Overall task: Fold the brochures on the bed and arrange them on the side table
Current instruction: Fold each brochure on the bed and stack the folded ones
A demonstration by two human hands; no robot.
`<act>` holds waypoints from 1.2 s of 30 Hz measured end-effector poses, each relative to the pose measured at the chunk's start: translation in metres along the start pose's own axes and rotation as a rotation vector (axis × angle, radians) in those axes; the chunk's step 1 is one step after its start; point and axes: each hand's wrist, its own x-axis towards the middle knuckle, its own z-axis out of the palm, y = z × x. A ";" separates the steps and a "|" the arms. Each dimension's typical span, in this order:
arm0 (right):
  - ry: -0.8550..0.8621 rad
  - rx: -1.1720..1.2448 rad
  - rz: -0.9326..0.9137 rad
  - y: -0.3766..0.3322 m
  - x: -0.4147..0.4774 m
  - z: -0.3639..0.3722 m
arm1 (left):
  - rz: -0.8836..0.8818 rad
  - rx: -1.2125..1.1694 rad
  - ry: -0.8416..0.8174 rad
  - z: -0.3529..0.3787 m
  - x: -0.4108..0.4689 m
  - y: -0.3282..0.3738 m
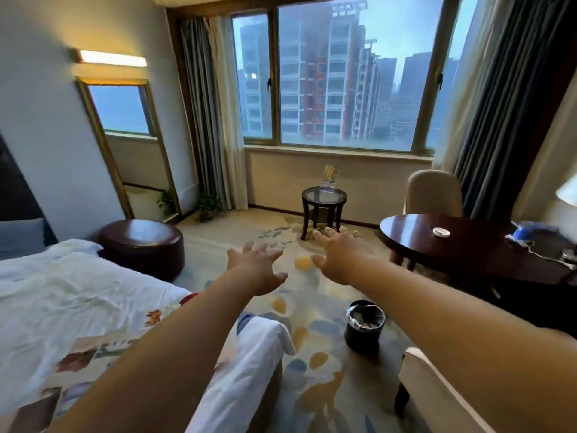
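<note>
Left hand point(254, 270) and right hand point(340, 257) hover apart, spread, empty. Folding looks unstarted; next, grasp colourful printed paper brochures point(79, 359) at the edge of the white bed point(62, 292).

2 bare arms are stretched forward above the patterned carpet point(312, 385). The left hand point(256, 270) and the right hand point(340, 254) are held with their backs up and fingers spread, and nothing is gripped. Printed brochures point(84, 357) are laid flat on the white bed point(62, 292) at the lower left, partly hidden by the left forearm. A small round side table point(312, 198) with a glass top is placed under the window point(343, 73), and a clear stand point(330, 182) with yellow contents is set on it. 1 white dish point(441, 232) is carried by a dark round table point(415, 235) at the right. A black bin point(364, 326) is stood on the carpet, and a brown ottoman point(142, 245) is seen beside the bed.
</note>
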 end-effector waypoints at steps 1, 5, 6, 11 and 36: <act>0.004 -0.027 -0.050 -0.012 0.032 0.000 | -0.035 -0.015 -0.003 0.001 0.019 -0.022; 0.011 -0.088 -0.243 -0.068 0.145 -0.007 | -0.200 -0.042 -0.005 -0.001 0.077 -0.120; 0.015 -0.086 -0.288 -0.083 0.168 -0.009 | -0.243 -0.042 -0.004 -0.004 0.087 -0.143; -0.004 -0.106 -0.505 -0.169 0.267 0.008 | -0.435 0.034 -0.047 0.005 0.104 -0.241; -0.233 -0.118 -1.425 -0.565 0.334 0.166 | -1.296 -0.201 -0.369 0.172 -0.067 -0.462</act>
